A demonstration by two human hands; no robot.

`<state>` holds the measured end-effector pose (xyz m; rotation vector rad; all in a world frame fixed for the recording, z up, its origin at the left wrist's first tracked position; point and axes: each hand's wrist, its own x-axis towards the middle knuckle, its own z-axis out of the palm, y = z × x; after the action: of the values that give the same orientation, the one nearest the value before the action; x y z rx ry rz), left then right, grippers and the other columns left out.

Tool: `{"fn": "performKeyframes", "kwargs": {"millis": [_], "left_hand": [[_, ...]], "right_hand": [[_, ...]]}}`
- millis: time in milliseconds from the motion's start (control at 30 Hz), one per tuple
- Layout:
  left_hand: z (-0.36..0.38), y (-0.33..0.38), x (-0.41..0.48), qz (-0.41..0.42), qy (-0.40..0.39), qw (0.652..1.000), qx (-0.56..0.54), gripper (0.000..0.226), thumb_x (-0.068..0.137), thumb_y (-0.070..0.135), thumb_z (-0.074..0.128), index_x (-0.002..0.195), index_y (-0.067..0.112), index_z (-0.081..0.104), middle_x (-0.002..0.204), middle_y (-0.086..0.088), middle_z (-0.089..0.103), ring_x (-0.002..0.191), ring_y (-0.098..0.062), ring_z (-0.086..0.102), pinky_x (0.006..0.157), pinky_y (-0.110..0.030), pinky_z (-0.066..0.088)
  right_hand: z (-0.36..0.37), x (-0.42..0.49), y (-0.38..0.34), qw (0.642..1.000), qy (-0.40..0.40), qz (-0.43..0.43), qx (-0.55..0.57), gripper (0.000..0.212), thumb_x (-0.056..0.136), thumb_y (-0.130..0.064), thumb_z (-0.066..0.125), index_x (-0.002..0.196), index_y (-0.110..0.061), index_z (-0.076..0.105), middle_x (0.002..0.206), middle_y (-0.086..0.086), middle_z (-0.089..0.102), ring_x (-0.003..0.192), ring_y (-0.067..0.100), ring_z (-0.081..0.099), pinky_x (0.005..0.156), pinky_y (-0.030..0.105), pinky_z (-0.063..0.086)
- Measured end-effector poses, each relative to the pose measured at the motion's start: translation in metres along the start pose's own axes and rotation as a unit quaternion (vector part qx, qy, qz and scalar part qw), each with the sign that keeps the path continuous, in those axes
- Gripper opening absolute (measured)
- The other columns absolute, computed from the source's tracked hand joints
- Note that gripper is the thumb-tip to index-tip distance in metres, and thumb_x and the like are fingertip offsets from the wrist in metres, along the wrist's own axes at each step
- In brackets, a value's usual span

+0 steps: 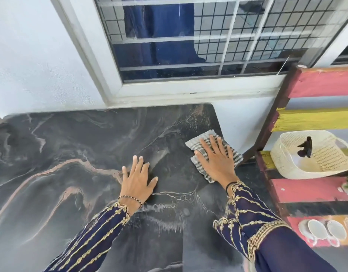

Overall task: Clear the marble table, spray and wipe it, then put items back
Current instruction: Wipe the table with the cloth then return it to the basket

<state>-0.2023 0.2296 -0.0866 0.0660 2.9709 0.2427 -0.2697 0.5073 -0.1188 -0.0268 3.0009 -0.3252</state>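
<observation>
While both palms lie flat on the marble table [71,146], neither hand grips anything.
Left hand [138,178]: fingers straight and spread, palm down on bare marble, near the table's middle, holds nothing.
Right hand [218,157]: fingers straight and slightly spread, pressing the cloth flat against the table; no curl round it.
Cloth [195,144]: grey-and-white striped, lying flat near the table's far right corner, mostly under the right hand; its edges show beyond the fingertips and below the heel of the palm.
Hand spacing: apart, left one nearer the camera, right one further toward the corner.
Table surface: black with pale and pinkish veins; whitish streaks and droplets between the two forearms.
Sleeves [90,240]: navy with gold embroidery, on both arms.
Wrists: beaded bracelet [130,199] on the left, thin black band [231,184] on the right.
Rack [322,84]: slatted wood, painted red and yellow, just beside the table's right edge.
Basket [287,169]: cream woven, sits on a rack shelf, tilted; a dark object [305,147] inside, can't identify it.
Cups [336,229]: white, on a lower red slat of the rack.
Window [188,36]: white frame, metal grille, on the wall behind the table's far edge.
</observation>
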Motion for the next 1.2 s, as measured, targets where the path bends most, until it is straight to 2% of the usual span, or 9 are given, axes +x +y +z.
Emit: {"fn": "performKeyframes", "kwargs": {"millis": [200, 333, 467, 633, 733, 900, 1000, 1100, 1200], "left_hand": [[0.013, -0.005, -0.063, 0.018, -0.010, 1.000, -0.022, 0.053, 0.098, 0.046, 0.039, 0.143, 0.018, 0.038, 0.161, -0.003, 0.017, 0.150, -0.020, 0.003, 0.120, -0.047, 0.010], [0.011, -0.012, -0.087, 0.015, -0.024, 0.999, -0.046, 0.051, 0.098, 0.043, 0.040, 0.142, 0.019, 0.039, 0.161, -0.002, 0.016, 0.150, -0.019, 0.006, 0.119, -0.047, 0.014], [0.003, -0.012, -0.098, 0.029, -0.041, 0.999, -0.010, 0.049, 0.097, 0.044, 0.040, 0.140, 0.021, 0.043, 0.159, -0.004, 0.023, 0.149, -0.021, 0.013, 0.119, -0.045, 0.018], [-0.006, -0.005, -0.103, 0.016, -0.084, 0.996, 0.026, 0.045, 0.098, 0.039, 0.039, 0.139, 0.023, 0.045, 0.153, -0.005, 0.031, 0.147, -0.023, 0.016, 0.117, -0.052, 0.021], [-0.010, -0.001, -0.105, 0.008, -0.106, 0.994, 0.035, 0.046, 0.098, 0.037, 0.038, 0.142, 0.023, 0.041, 0.155, -0.007, 0.028, 0.147, -0.025, 0.017, 0.117, -0.054, 0.020], [-0.017, 0.005, -0.110, -0.009, -0.141, 0.990, 0.030, 0.045, 0.098, 0.032, 0.038, 0.142, 0.023, 0.039, 0.156, -0.008, 0.025, 0.141, -0.027, 0.033, 0.113, -0.057, 0.023], [-0.023, 0.003, -0.108, -0.008, -0.134, 0.991, 0.027, 0.042, 0.097, 0.025, 0.038, 0.139, 0.025, 0.045, 0.150, -0.005, 0.037, 0.131, -0.027, 0.046, 0.111, -0.056, 0.030], [-0.030, 0.002, -0.101, -0.006, -0.119, 0.993, 0.029, 0.040, 0.093, 0.022, 0.043, 0.130, 0.029, 0.055, 0.136, -0.003, 0.055, 0.119, -0.029, 0.057, 0.103, -0.045, 0.043], [-0.038, 0.005, -0.091, -0.033, -0.118, 0.992, 0.019, 0.038, 0.090, 0.025, 0.048, 0.124, 0.033, 0.061, 0.127, -0.006, 0.062, 0.114, -0.032, 0.059, 0.099, -0.040, 0.045]], "right_hand": [[-0.001, -0.033, -0.008, 0.994, -0.009, 0.098, 0.052, 0.065, 0.100, -0.066, 0.017, 0.160, -0.042, 0.007, 0.171, -0.001, -0.005, 0.157, 0.024, -0.005, 0.126, 0.052, 0.003], [0.004, -0.080, -0.004, 0.994, 0.002, 0.096, 0.045, 0.066, 0.100, -0.066, 0.017, 0.160, -0.041, 0.008, 0.171, -0.001, -0.003, 0.157, 0.023, -0.003, 0.126, 0.050, 0.004], [0.009, -0.131, -0.001, 0.995, 0.009, 0.099, 0.031, 0.066, 0.100, -0.065, 0.019, 0.161, -0.039, 0.009, 0.171, -0.001, -0.002, 0.157, 0.021, -0.003, 0.127, 0.048, 0.006], [0.017, -0.187, 0.002, 0.994, 0.010, 0.103, 0.015, 0.065, 0.101, -0.062, 0.024, 0.160, -0.039, 0.008, 0.171, -0.002, -0.003, 0.157, 0.022, -0.003, 0.127, 0.047, 0.006], [0.020, -0.210, 0.003, 0.993, -0.003, 0.113, 0.015, 0.065, 0.101, -0.064, 0.022, 0.160, -0.042, 0.005, 0.171, -0.003, -0.005, 0.157, 0.021, -0.005, 0.127, 0.047, 0.004], [0.018, -0.219, -0.001, 0.992, -0.015, 0.123, 0.021, 0.064, 0.102, -0.063, 0.021, 0.160, -0.041, 0.002, 0.171, -0.001, -0.006, 0.157, 0.023, -0.005, 0.125, 0.047, 0.000], [0.019, -0.215, -0.006, 0.991, -0.021, 0.132, 0.029, 0.064, 0.103, -0.061, 0.021, 0.160, -0.041, 0.000, 0.171, -0.001, -0.008, 0.157, 0.024, -0.006, 0.126, 0.048, 0.000], [0.020, -0.211, -0.007, 0.990, -0.021, 0.134, 0.025, 0.063, 0.103, -0.061, 0.019, 0.159, -0.042, -0.002, 0.171, -0.002, -0.007, 0.157, 0.025, -0.007, 0.126, 0.047, -0.002], [0.021, -0.203, -0.010, 0.993, -0.027, 0.113, 0.030, 0.063, 0.103, -0.061, 0.018, 0.159, -0.042, -0.003, 0.170, -0.001, -0.008, 0.157, 0.025, -0.009, 0.125, 0.045, -0.006]]}}
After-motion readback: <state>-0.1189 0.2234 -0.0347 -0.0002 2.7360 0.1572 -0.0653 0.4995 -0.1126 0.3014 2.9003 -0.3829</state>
